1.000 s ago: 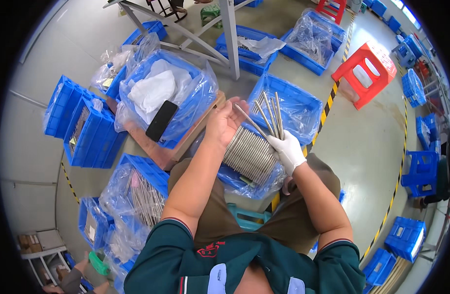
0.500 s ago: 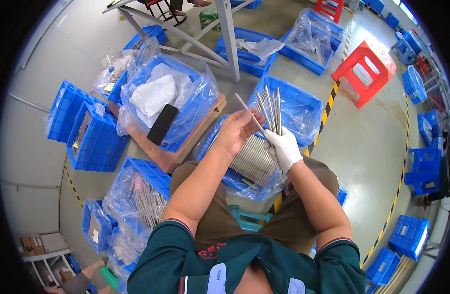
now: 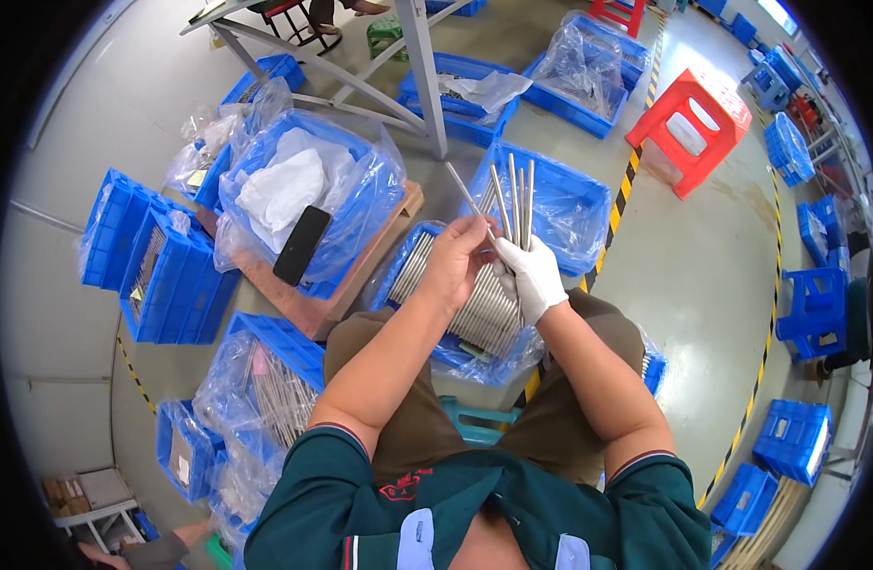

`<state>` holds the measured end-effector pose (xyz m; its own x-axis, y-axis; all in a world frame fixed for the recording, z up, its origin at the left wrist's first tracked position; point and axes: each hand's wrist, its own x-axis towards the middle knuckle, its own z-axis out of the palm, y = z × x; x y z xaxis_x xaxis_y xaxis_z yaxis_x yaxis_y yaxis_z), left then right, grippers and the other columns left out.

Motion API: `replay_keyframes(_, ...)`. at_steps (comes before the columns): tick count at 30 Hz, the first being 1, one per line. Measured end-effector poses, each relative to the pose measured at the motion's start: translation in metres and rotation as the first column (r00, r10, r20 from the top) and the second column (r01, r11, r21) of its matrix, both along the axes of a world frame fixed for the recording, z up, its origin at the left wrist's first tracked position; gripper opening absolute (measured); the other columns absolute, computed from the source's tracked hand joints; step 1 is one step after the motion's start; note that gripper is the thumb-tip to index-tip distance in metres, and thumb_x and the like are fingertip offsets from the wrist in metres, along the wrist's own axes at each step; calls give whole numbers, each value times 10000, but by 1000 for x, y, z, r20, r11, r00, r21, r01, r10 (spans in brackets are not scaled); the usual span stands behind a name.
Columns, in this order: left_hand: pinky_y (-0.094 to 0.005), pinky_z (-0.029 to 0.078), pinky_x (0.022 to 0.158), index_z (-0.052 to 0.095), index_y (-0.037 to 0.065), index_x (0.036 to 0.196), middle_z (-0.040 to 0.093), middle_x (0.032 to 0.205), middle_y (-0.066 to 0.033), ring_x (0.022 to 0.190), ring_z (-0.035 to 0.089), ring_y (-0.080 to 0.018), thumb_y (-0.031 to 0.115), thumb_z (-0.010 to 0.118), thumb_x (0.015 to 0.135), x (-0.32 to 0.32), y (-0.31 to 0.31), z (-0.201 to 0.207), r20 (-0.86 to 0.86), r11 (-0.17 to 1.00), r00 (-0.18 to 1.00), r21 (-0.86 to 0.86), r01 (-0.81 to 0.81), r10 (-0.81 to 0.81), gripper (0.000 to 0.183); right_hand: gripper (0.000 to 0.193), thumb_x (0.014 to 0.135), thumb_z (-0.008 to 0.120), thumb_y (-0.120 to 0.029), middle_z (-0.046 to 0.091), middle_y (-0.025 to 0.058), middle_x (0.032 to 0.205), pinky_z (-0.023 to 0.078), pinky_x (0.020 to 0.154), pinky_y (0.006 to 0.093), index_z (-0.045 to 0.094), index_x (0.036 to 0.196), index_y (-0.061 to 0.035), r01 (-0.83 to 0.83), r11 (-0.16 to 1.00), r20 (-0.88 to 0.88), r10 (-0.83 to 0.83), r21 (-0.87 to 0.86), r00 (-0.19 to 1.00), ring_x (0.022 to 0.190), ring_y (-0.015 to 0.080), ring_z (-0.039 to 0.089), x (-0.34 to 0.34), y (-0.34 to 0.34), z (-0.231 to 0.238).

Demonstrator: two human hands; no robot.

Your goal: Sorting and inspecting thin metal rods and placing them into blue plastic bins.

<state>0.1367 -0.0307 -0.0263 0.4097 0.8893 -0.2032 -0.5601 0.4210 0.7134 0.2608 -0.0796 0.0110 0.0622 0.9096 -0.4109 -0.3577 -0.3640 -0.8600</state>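
- Your bare left hand (image 3: 455,256) pinches one rod (image 3: 463,188) between thumb and fingers; it leans left, its lower end reaching your gloved right hand (image 3: 536,275).
- Your right hand is wrapped around the lower part of several rods (image 3: 522,195), which fan upward; whether the glove also grips the leaning one, you cannot tell.
- More rods lie side by side as a stack (image 3: 489,313) in the near bin (image 3: 451,353), below your hands.
- They look metal: stiff, smooth, likely slippery against the glove, hardly fragile. One should feel light, a bunch much heavier. Hold a single rod near its middle; squeeze a bunch all round so none slides.
- Mind the near bin's rim and its loose liner (image 3: 527,359). Beyond is the far bin (image 3: 579,185); the upright rods overlap it in view.
- On your left, the phone (image 3: 302,245) lies on the left bin (image 3: 375,185); a table leg (image 3: 423,76) stands far off.
- Your widest room is over the floor (image 3: 669,256) at right, near side of the red stool (image 3: 691,95).
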Motion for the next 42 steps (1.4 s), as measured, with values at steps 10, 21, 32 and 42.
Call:
replay_keyframes(10, -285, 432, 673, 549, 8, 963, 525, 734, -38, 678, 494, -157, 233, 505, 928, -9, -16, 7, 131, 914, 908, -24, 405, -398, 232, 234, 879, 596, -225, 303, -79, 508, 190, 356, 219, 538, 1046, -73, 56, 995, -190, -40, 80, 981, 364, 37, 245, 36, 19, 13)
replay_keyframes(21, -291, 452, 620, 528, 19, 940, 583, 752, -67, 661, 557, -171, 254, 469, 943, 8, -37, 11, -34, 881, 882, -62, 468, -471, 242, 253, 774, 717, -240, 466, 2, 556, 284, 364, 250, 536, 757, -64, 209, 968, 63, -219, 139, 974, 402, 88, 397, 39, 27, 7)
replay_keyframes(32, -322, 509, 796, 577, 26, 957, 633, 986, -121, 892, 625, -202, 249, 567, 896, -23, -18, 9, -101, 864, 859, -87, 495, -502, 231, 318, 829, 655, -343, 313, -69, 468, 212, 358, 235, 515, 698, -90, 469, 862, -35, -472, 194, 881, 351, 65, 269, 113, 31, 11)
replay_keyframes(42, -197, 312, 495, 591, 6, 961, 475, 686, 29, 542, 367, -50, 203, 654, 838, 1, -12, 11, 4, 718, 718, 30, 696, -696, 240, 399, 783, 637, -392, 612, 199, 748, 456, 659, 382, 597, 839, 1, -171, 970, 795, -35, 173, 605, 710, 345, 602, 33, 16, -2)
